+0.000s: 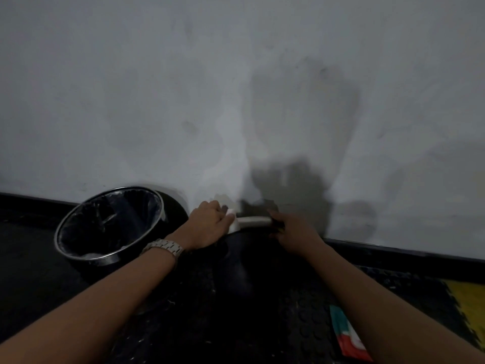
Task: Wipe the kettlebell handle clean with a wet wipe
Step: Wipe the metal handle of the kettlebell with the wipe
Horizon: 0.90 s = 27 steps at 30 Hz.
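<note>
A black kettlebell (246, 248) stands on the dark rubber floor against the wall, its pale handle (256, 221) running across the top. My left hand (210, 224), with a metal watch on the wrist, is closed around a white wet wipe (232, 215) pressed onto the handle's left end. My right hand (291, 232) grips the handle's right end. The kettlebell's body is very dark and hard to tell from the floor.
A black bin (110, 224) with a metal rim and a clear liner stands just left of the kettlebell. A red, white and green wipes packet (346, 337) lies on the floor by my right forearm. Yellow floor tile (467, 303) at the right edge. Grey wall behind.
</note>
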Each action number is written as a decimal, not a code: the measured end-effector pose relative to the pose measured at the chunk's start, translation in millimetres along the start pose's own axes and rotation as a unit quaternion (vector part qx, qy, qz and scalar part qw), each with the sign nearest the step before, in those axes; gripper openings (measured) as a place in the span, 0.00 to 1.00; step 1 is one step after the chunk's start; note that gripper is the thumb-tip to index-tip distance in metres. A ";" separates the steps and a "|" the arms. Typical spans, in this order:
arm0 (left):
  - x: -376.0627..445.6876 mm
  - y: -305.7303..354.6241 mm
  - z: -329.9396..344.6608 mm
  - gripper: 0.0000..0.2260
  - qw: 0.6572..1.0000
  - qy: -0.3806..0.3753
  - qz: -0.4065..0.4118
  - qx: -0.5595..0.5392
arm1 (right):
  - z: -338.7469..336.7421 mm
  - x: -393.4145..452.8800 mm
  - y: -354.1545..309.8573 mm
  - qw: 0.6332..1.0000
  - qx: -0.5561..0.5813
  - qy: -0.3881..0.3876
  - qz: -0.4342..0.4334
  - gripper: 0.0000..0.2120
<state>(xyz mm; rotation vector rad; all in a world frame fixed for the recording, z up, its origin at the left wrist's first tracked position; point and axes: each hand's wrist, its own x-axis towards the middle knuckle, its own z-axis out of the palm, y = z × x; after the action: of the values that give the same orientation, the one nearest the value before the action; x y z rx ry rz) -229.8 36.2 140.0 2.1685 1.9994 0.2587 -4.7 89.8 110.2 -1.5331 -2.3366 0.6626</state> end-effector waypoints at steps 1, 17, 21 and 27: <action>1.8 5.0 0.7 0.16 1.000 -0.010 -0.017 -0.021 | 0.1 0.4 -0.1 1.000 0.002 0.002 0.000 0.31; 12.5 35.1 8.8 0.21 0.987 -0.040 -0.084 -0.129 | -2.7 -0.4 -0.1 1.000 -0.012 -0.009 0.000 0.32; 12.5 22.3 10.1 0.24 0.990 -0.049 -0.071 -0.112 | -2.8 -0.2 1.3 1.000 -0.010 -0.013 0.005 0.32; 11.0 9.9 -10.1 0.12 0.980 -0.005 -0.054 -0.191 | -5.1 1.1 2.8 0.999 0.013 -0.031 0.007 0.33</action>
<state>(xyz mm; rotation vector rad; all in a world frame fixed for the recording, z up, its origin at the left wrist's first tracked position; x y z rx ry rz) -221.8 46.5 152.3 1.8160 1.8687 0.5620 -0.5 92.9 113.1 -1.5397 -2.3549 0.7520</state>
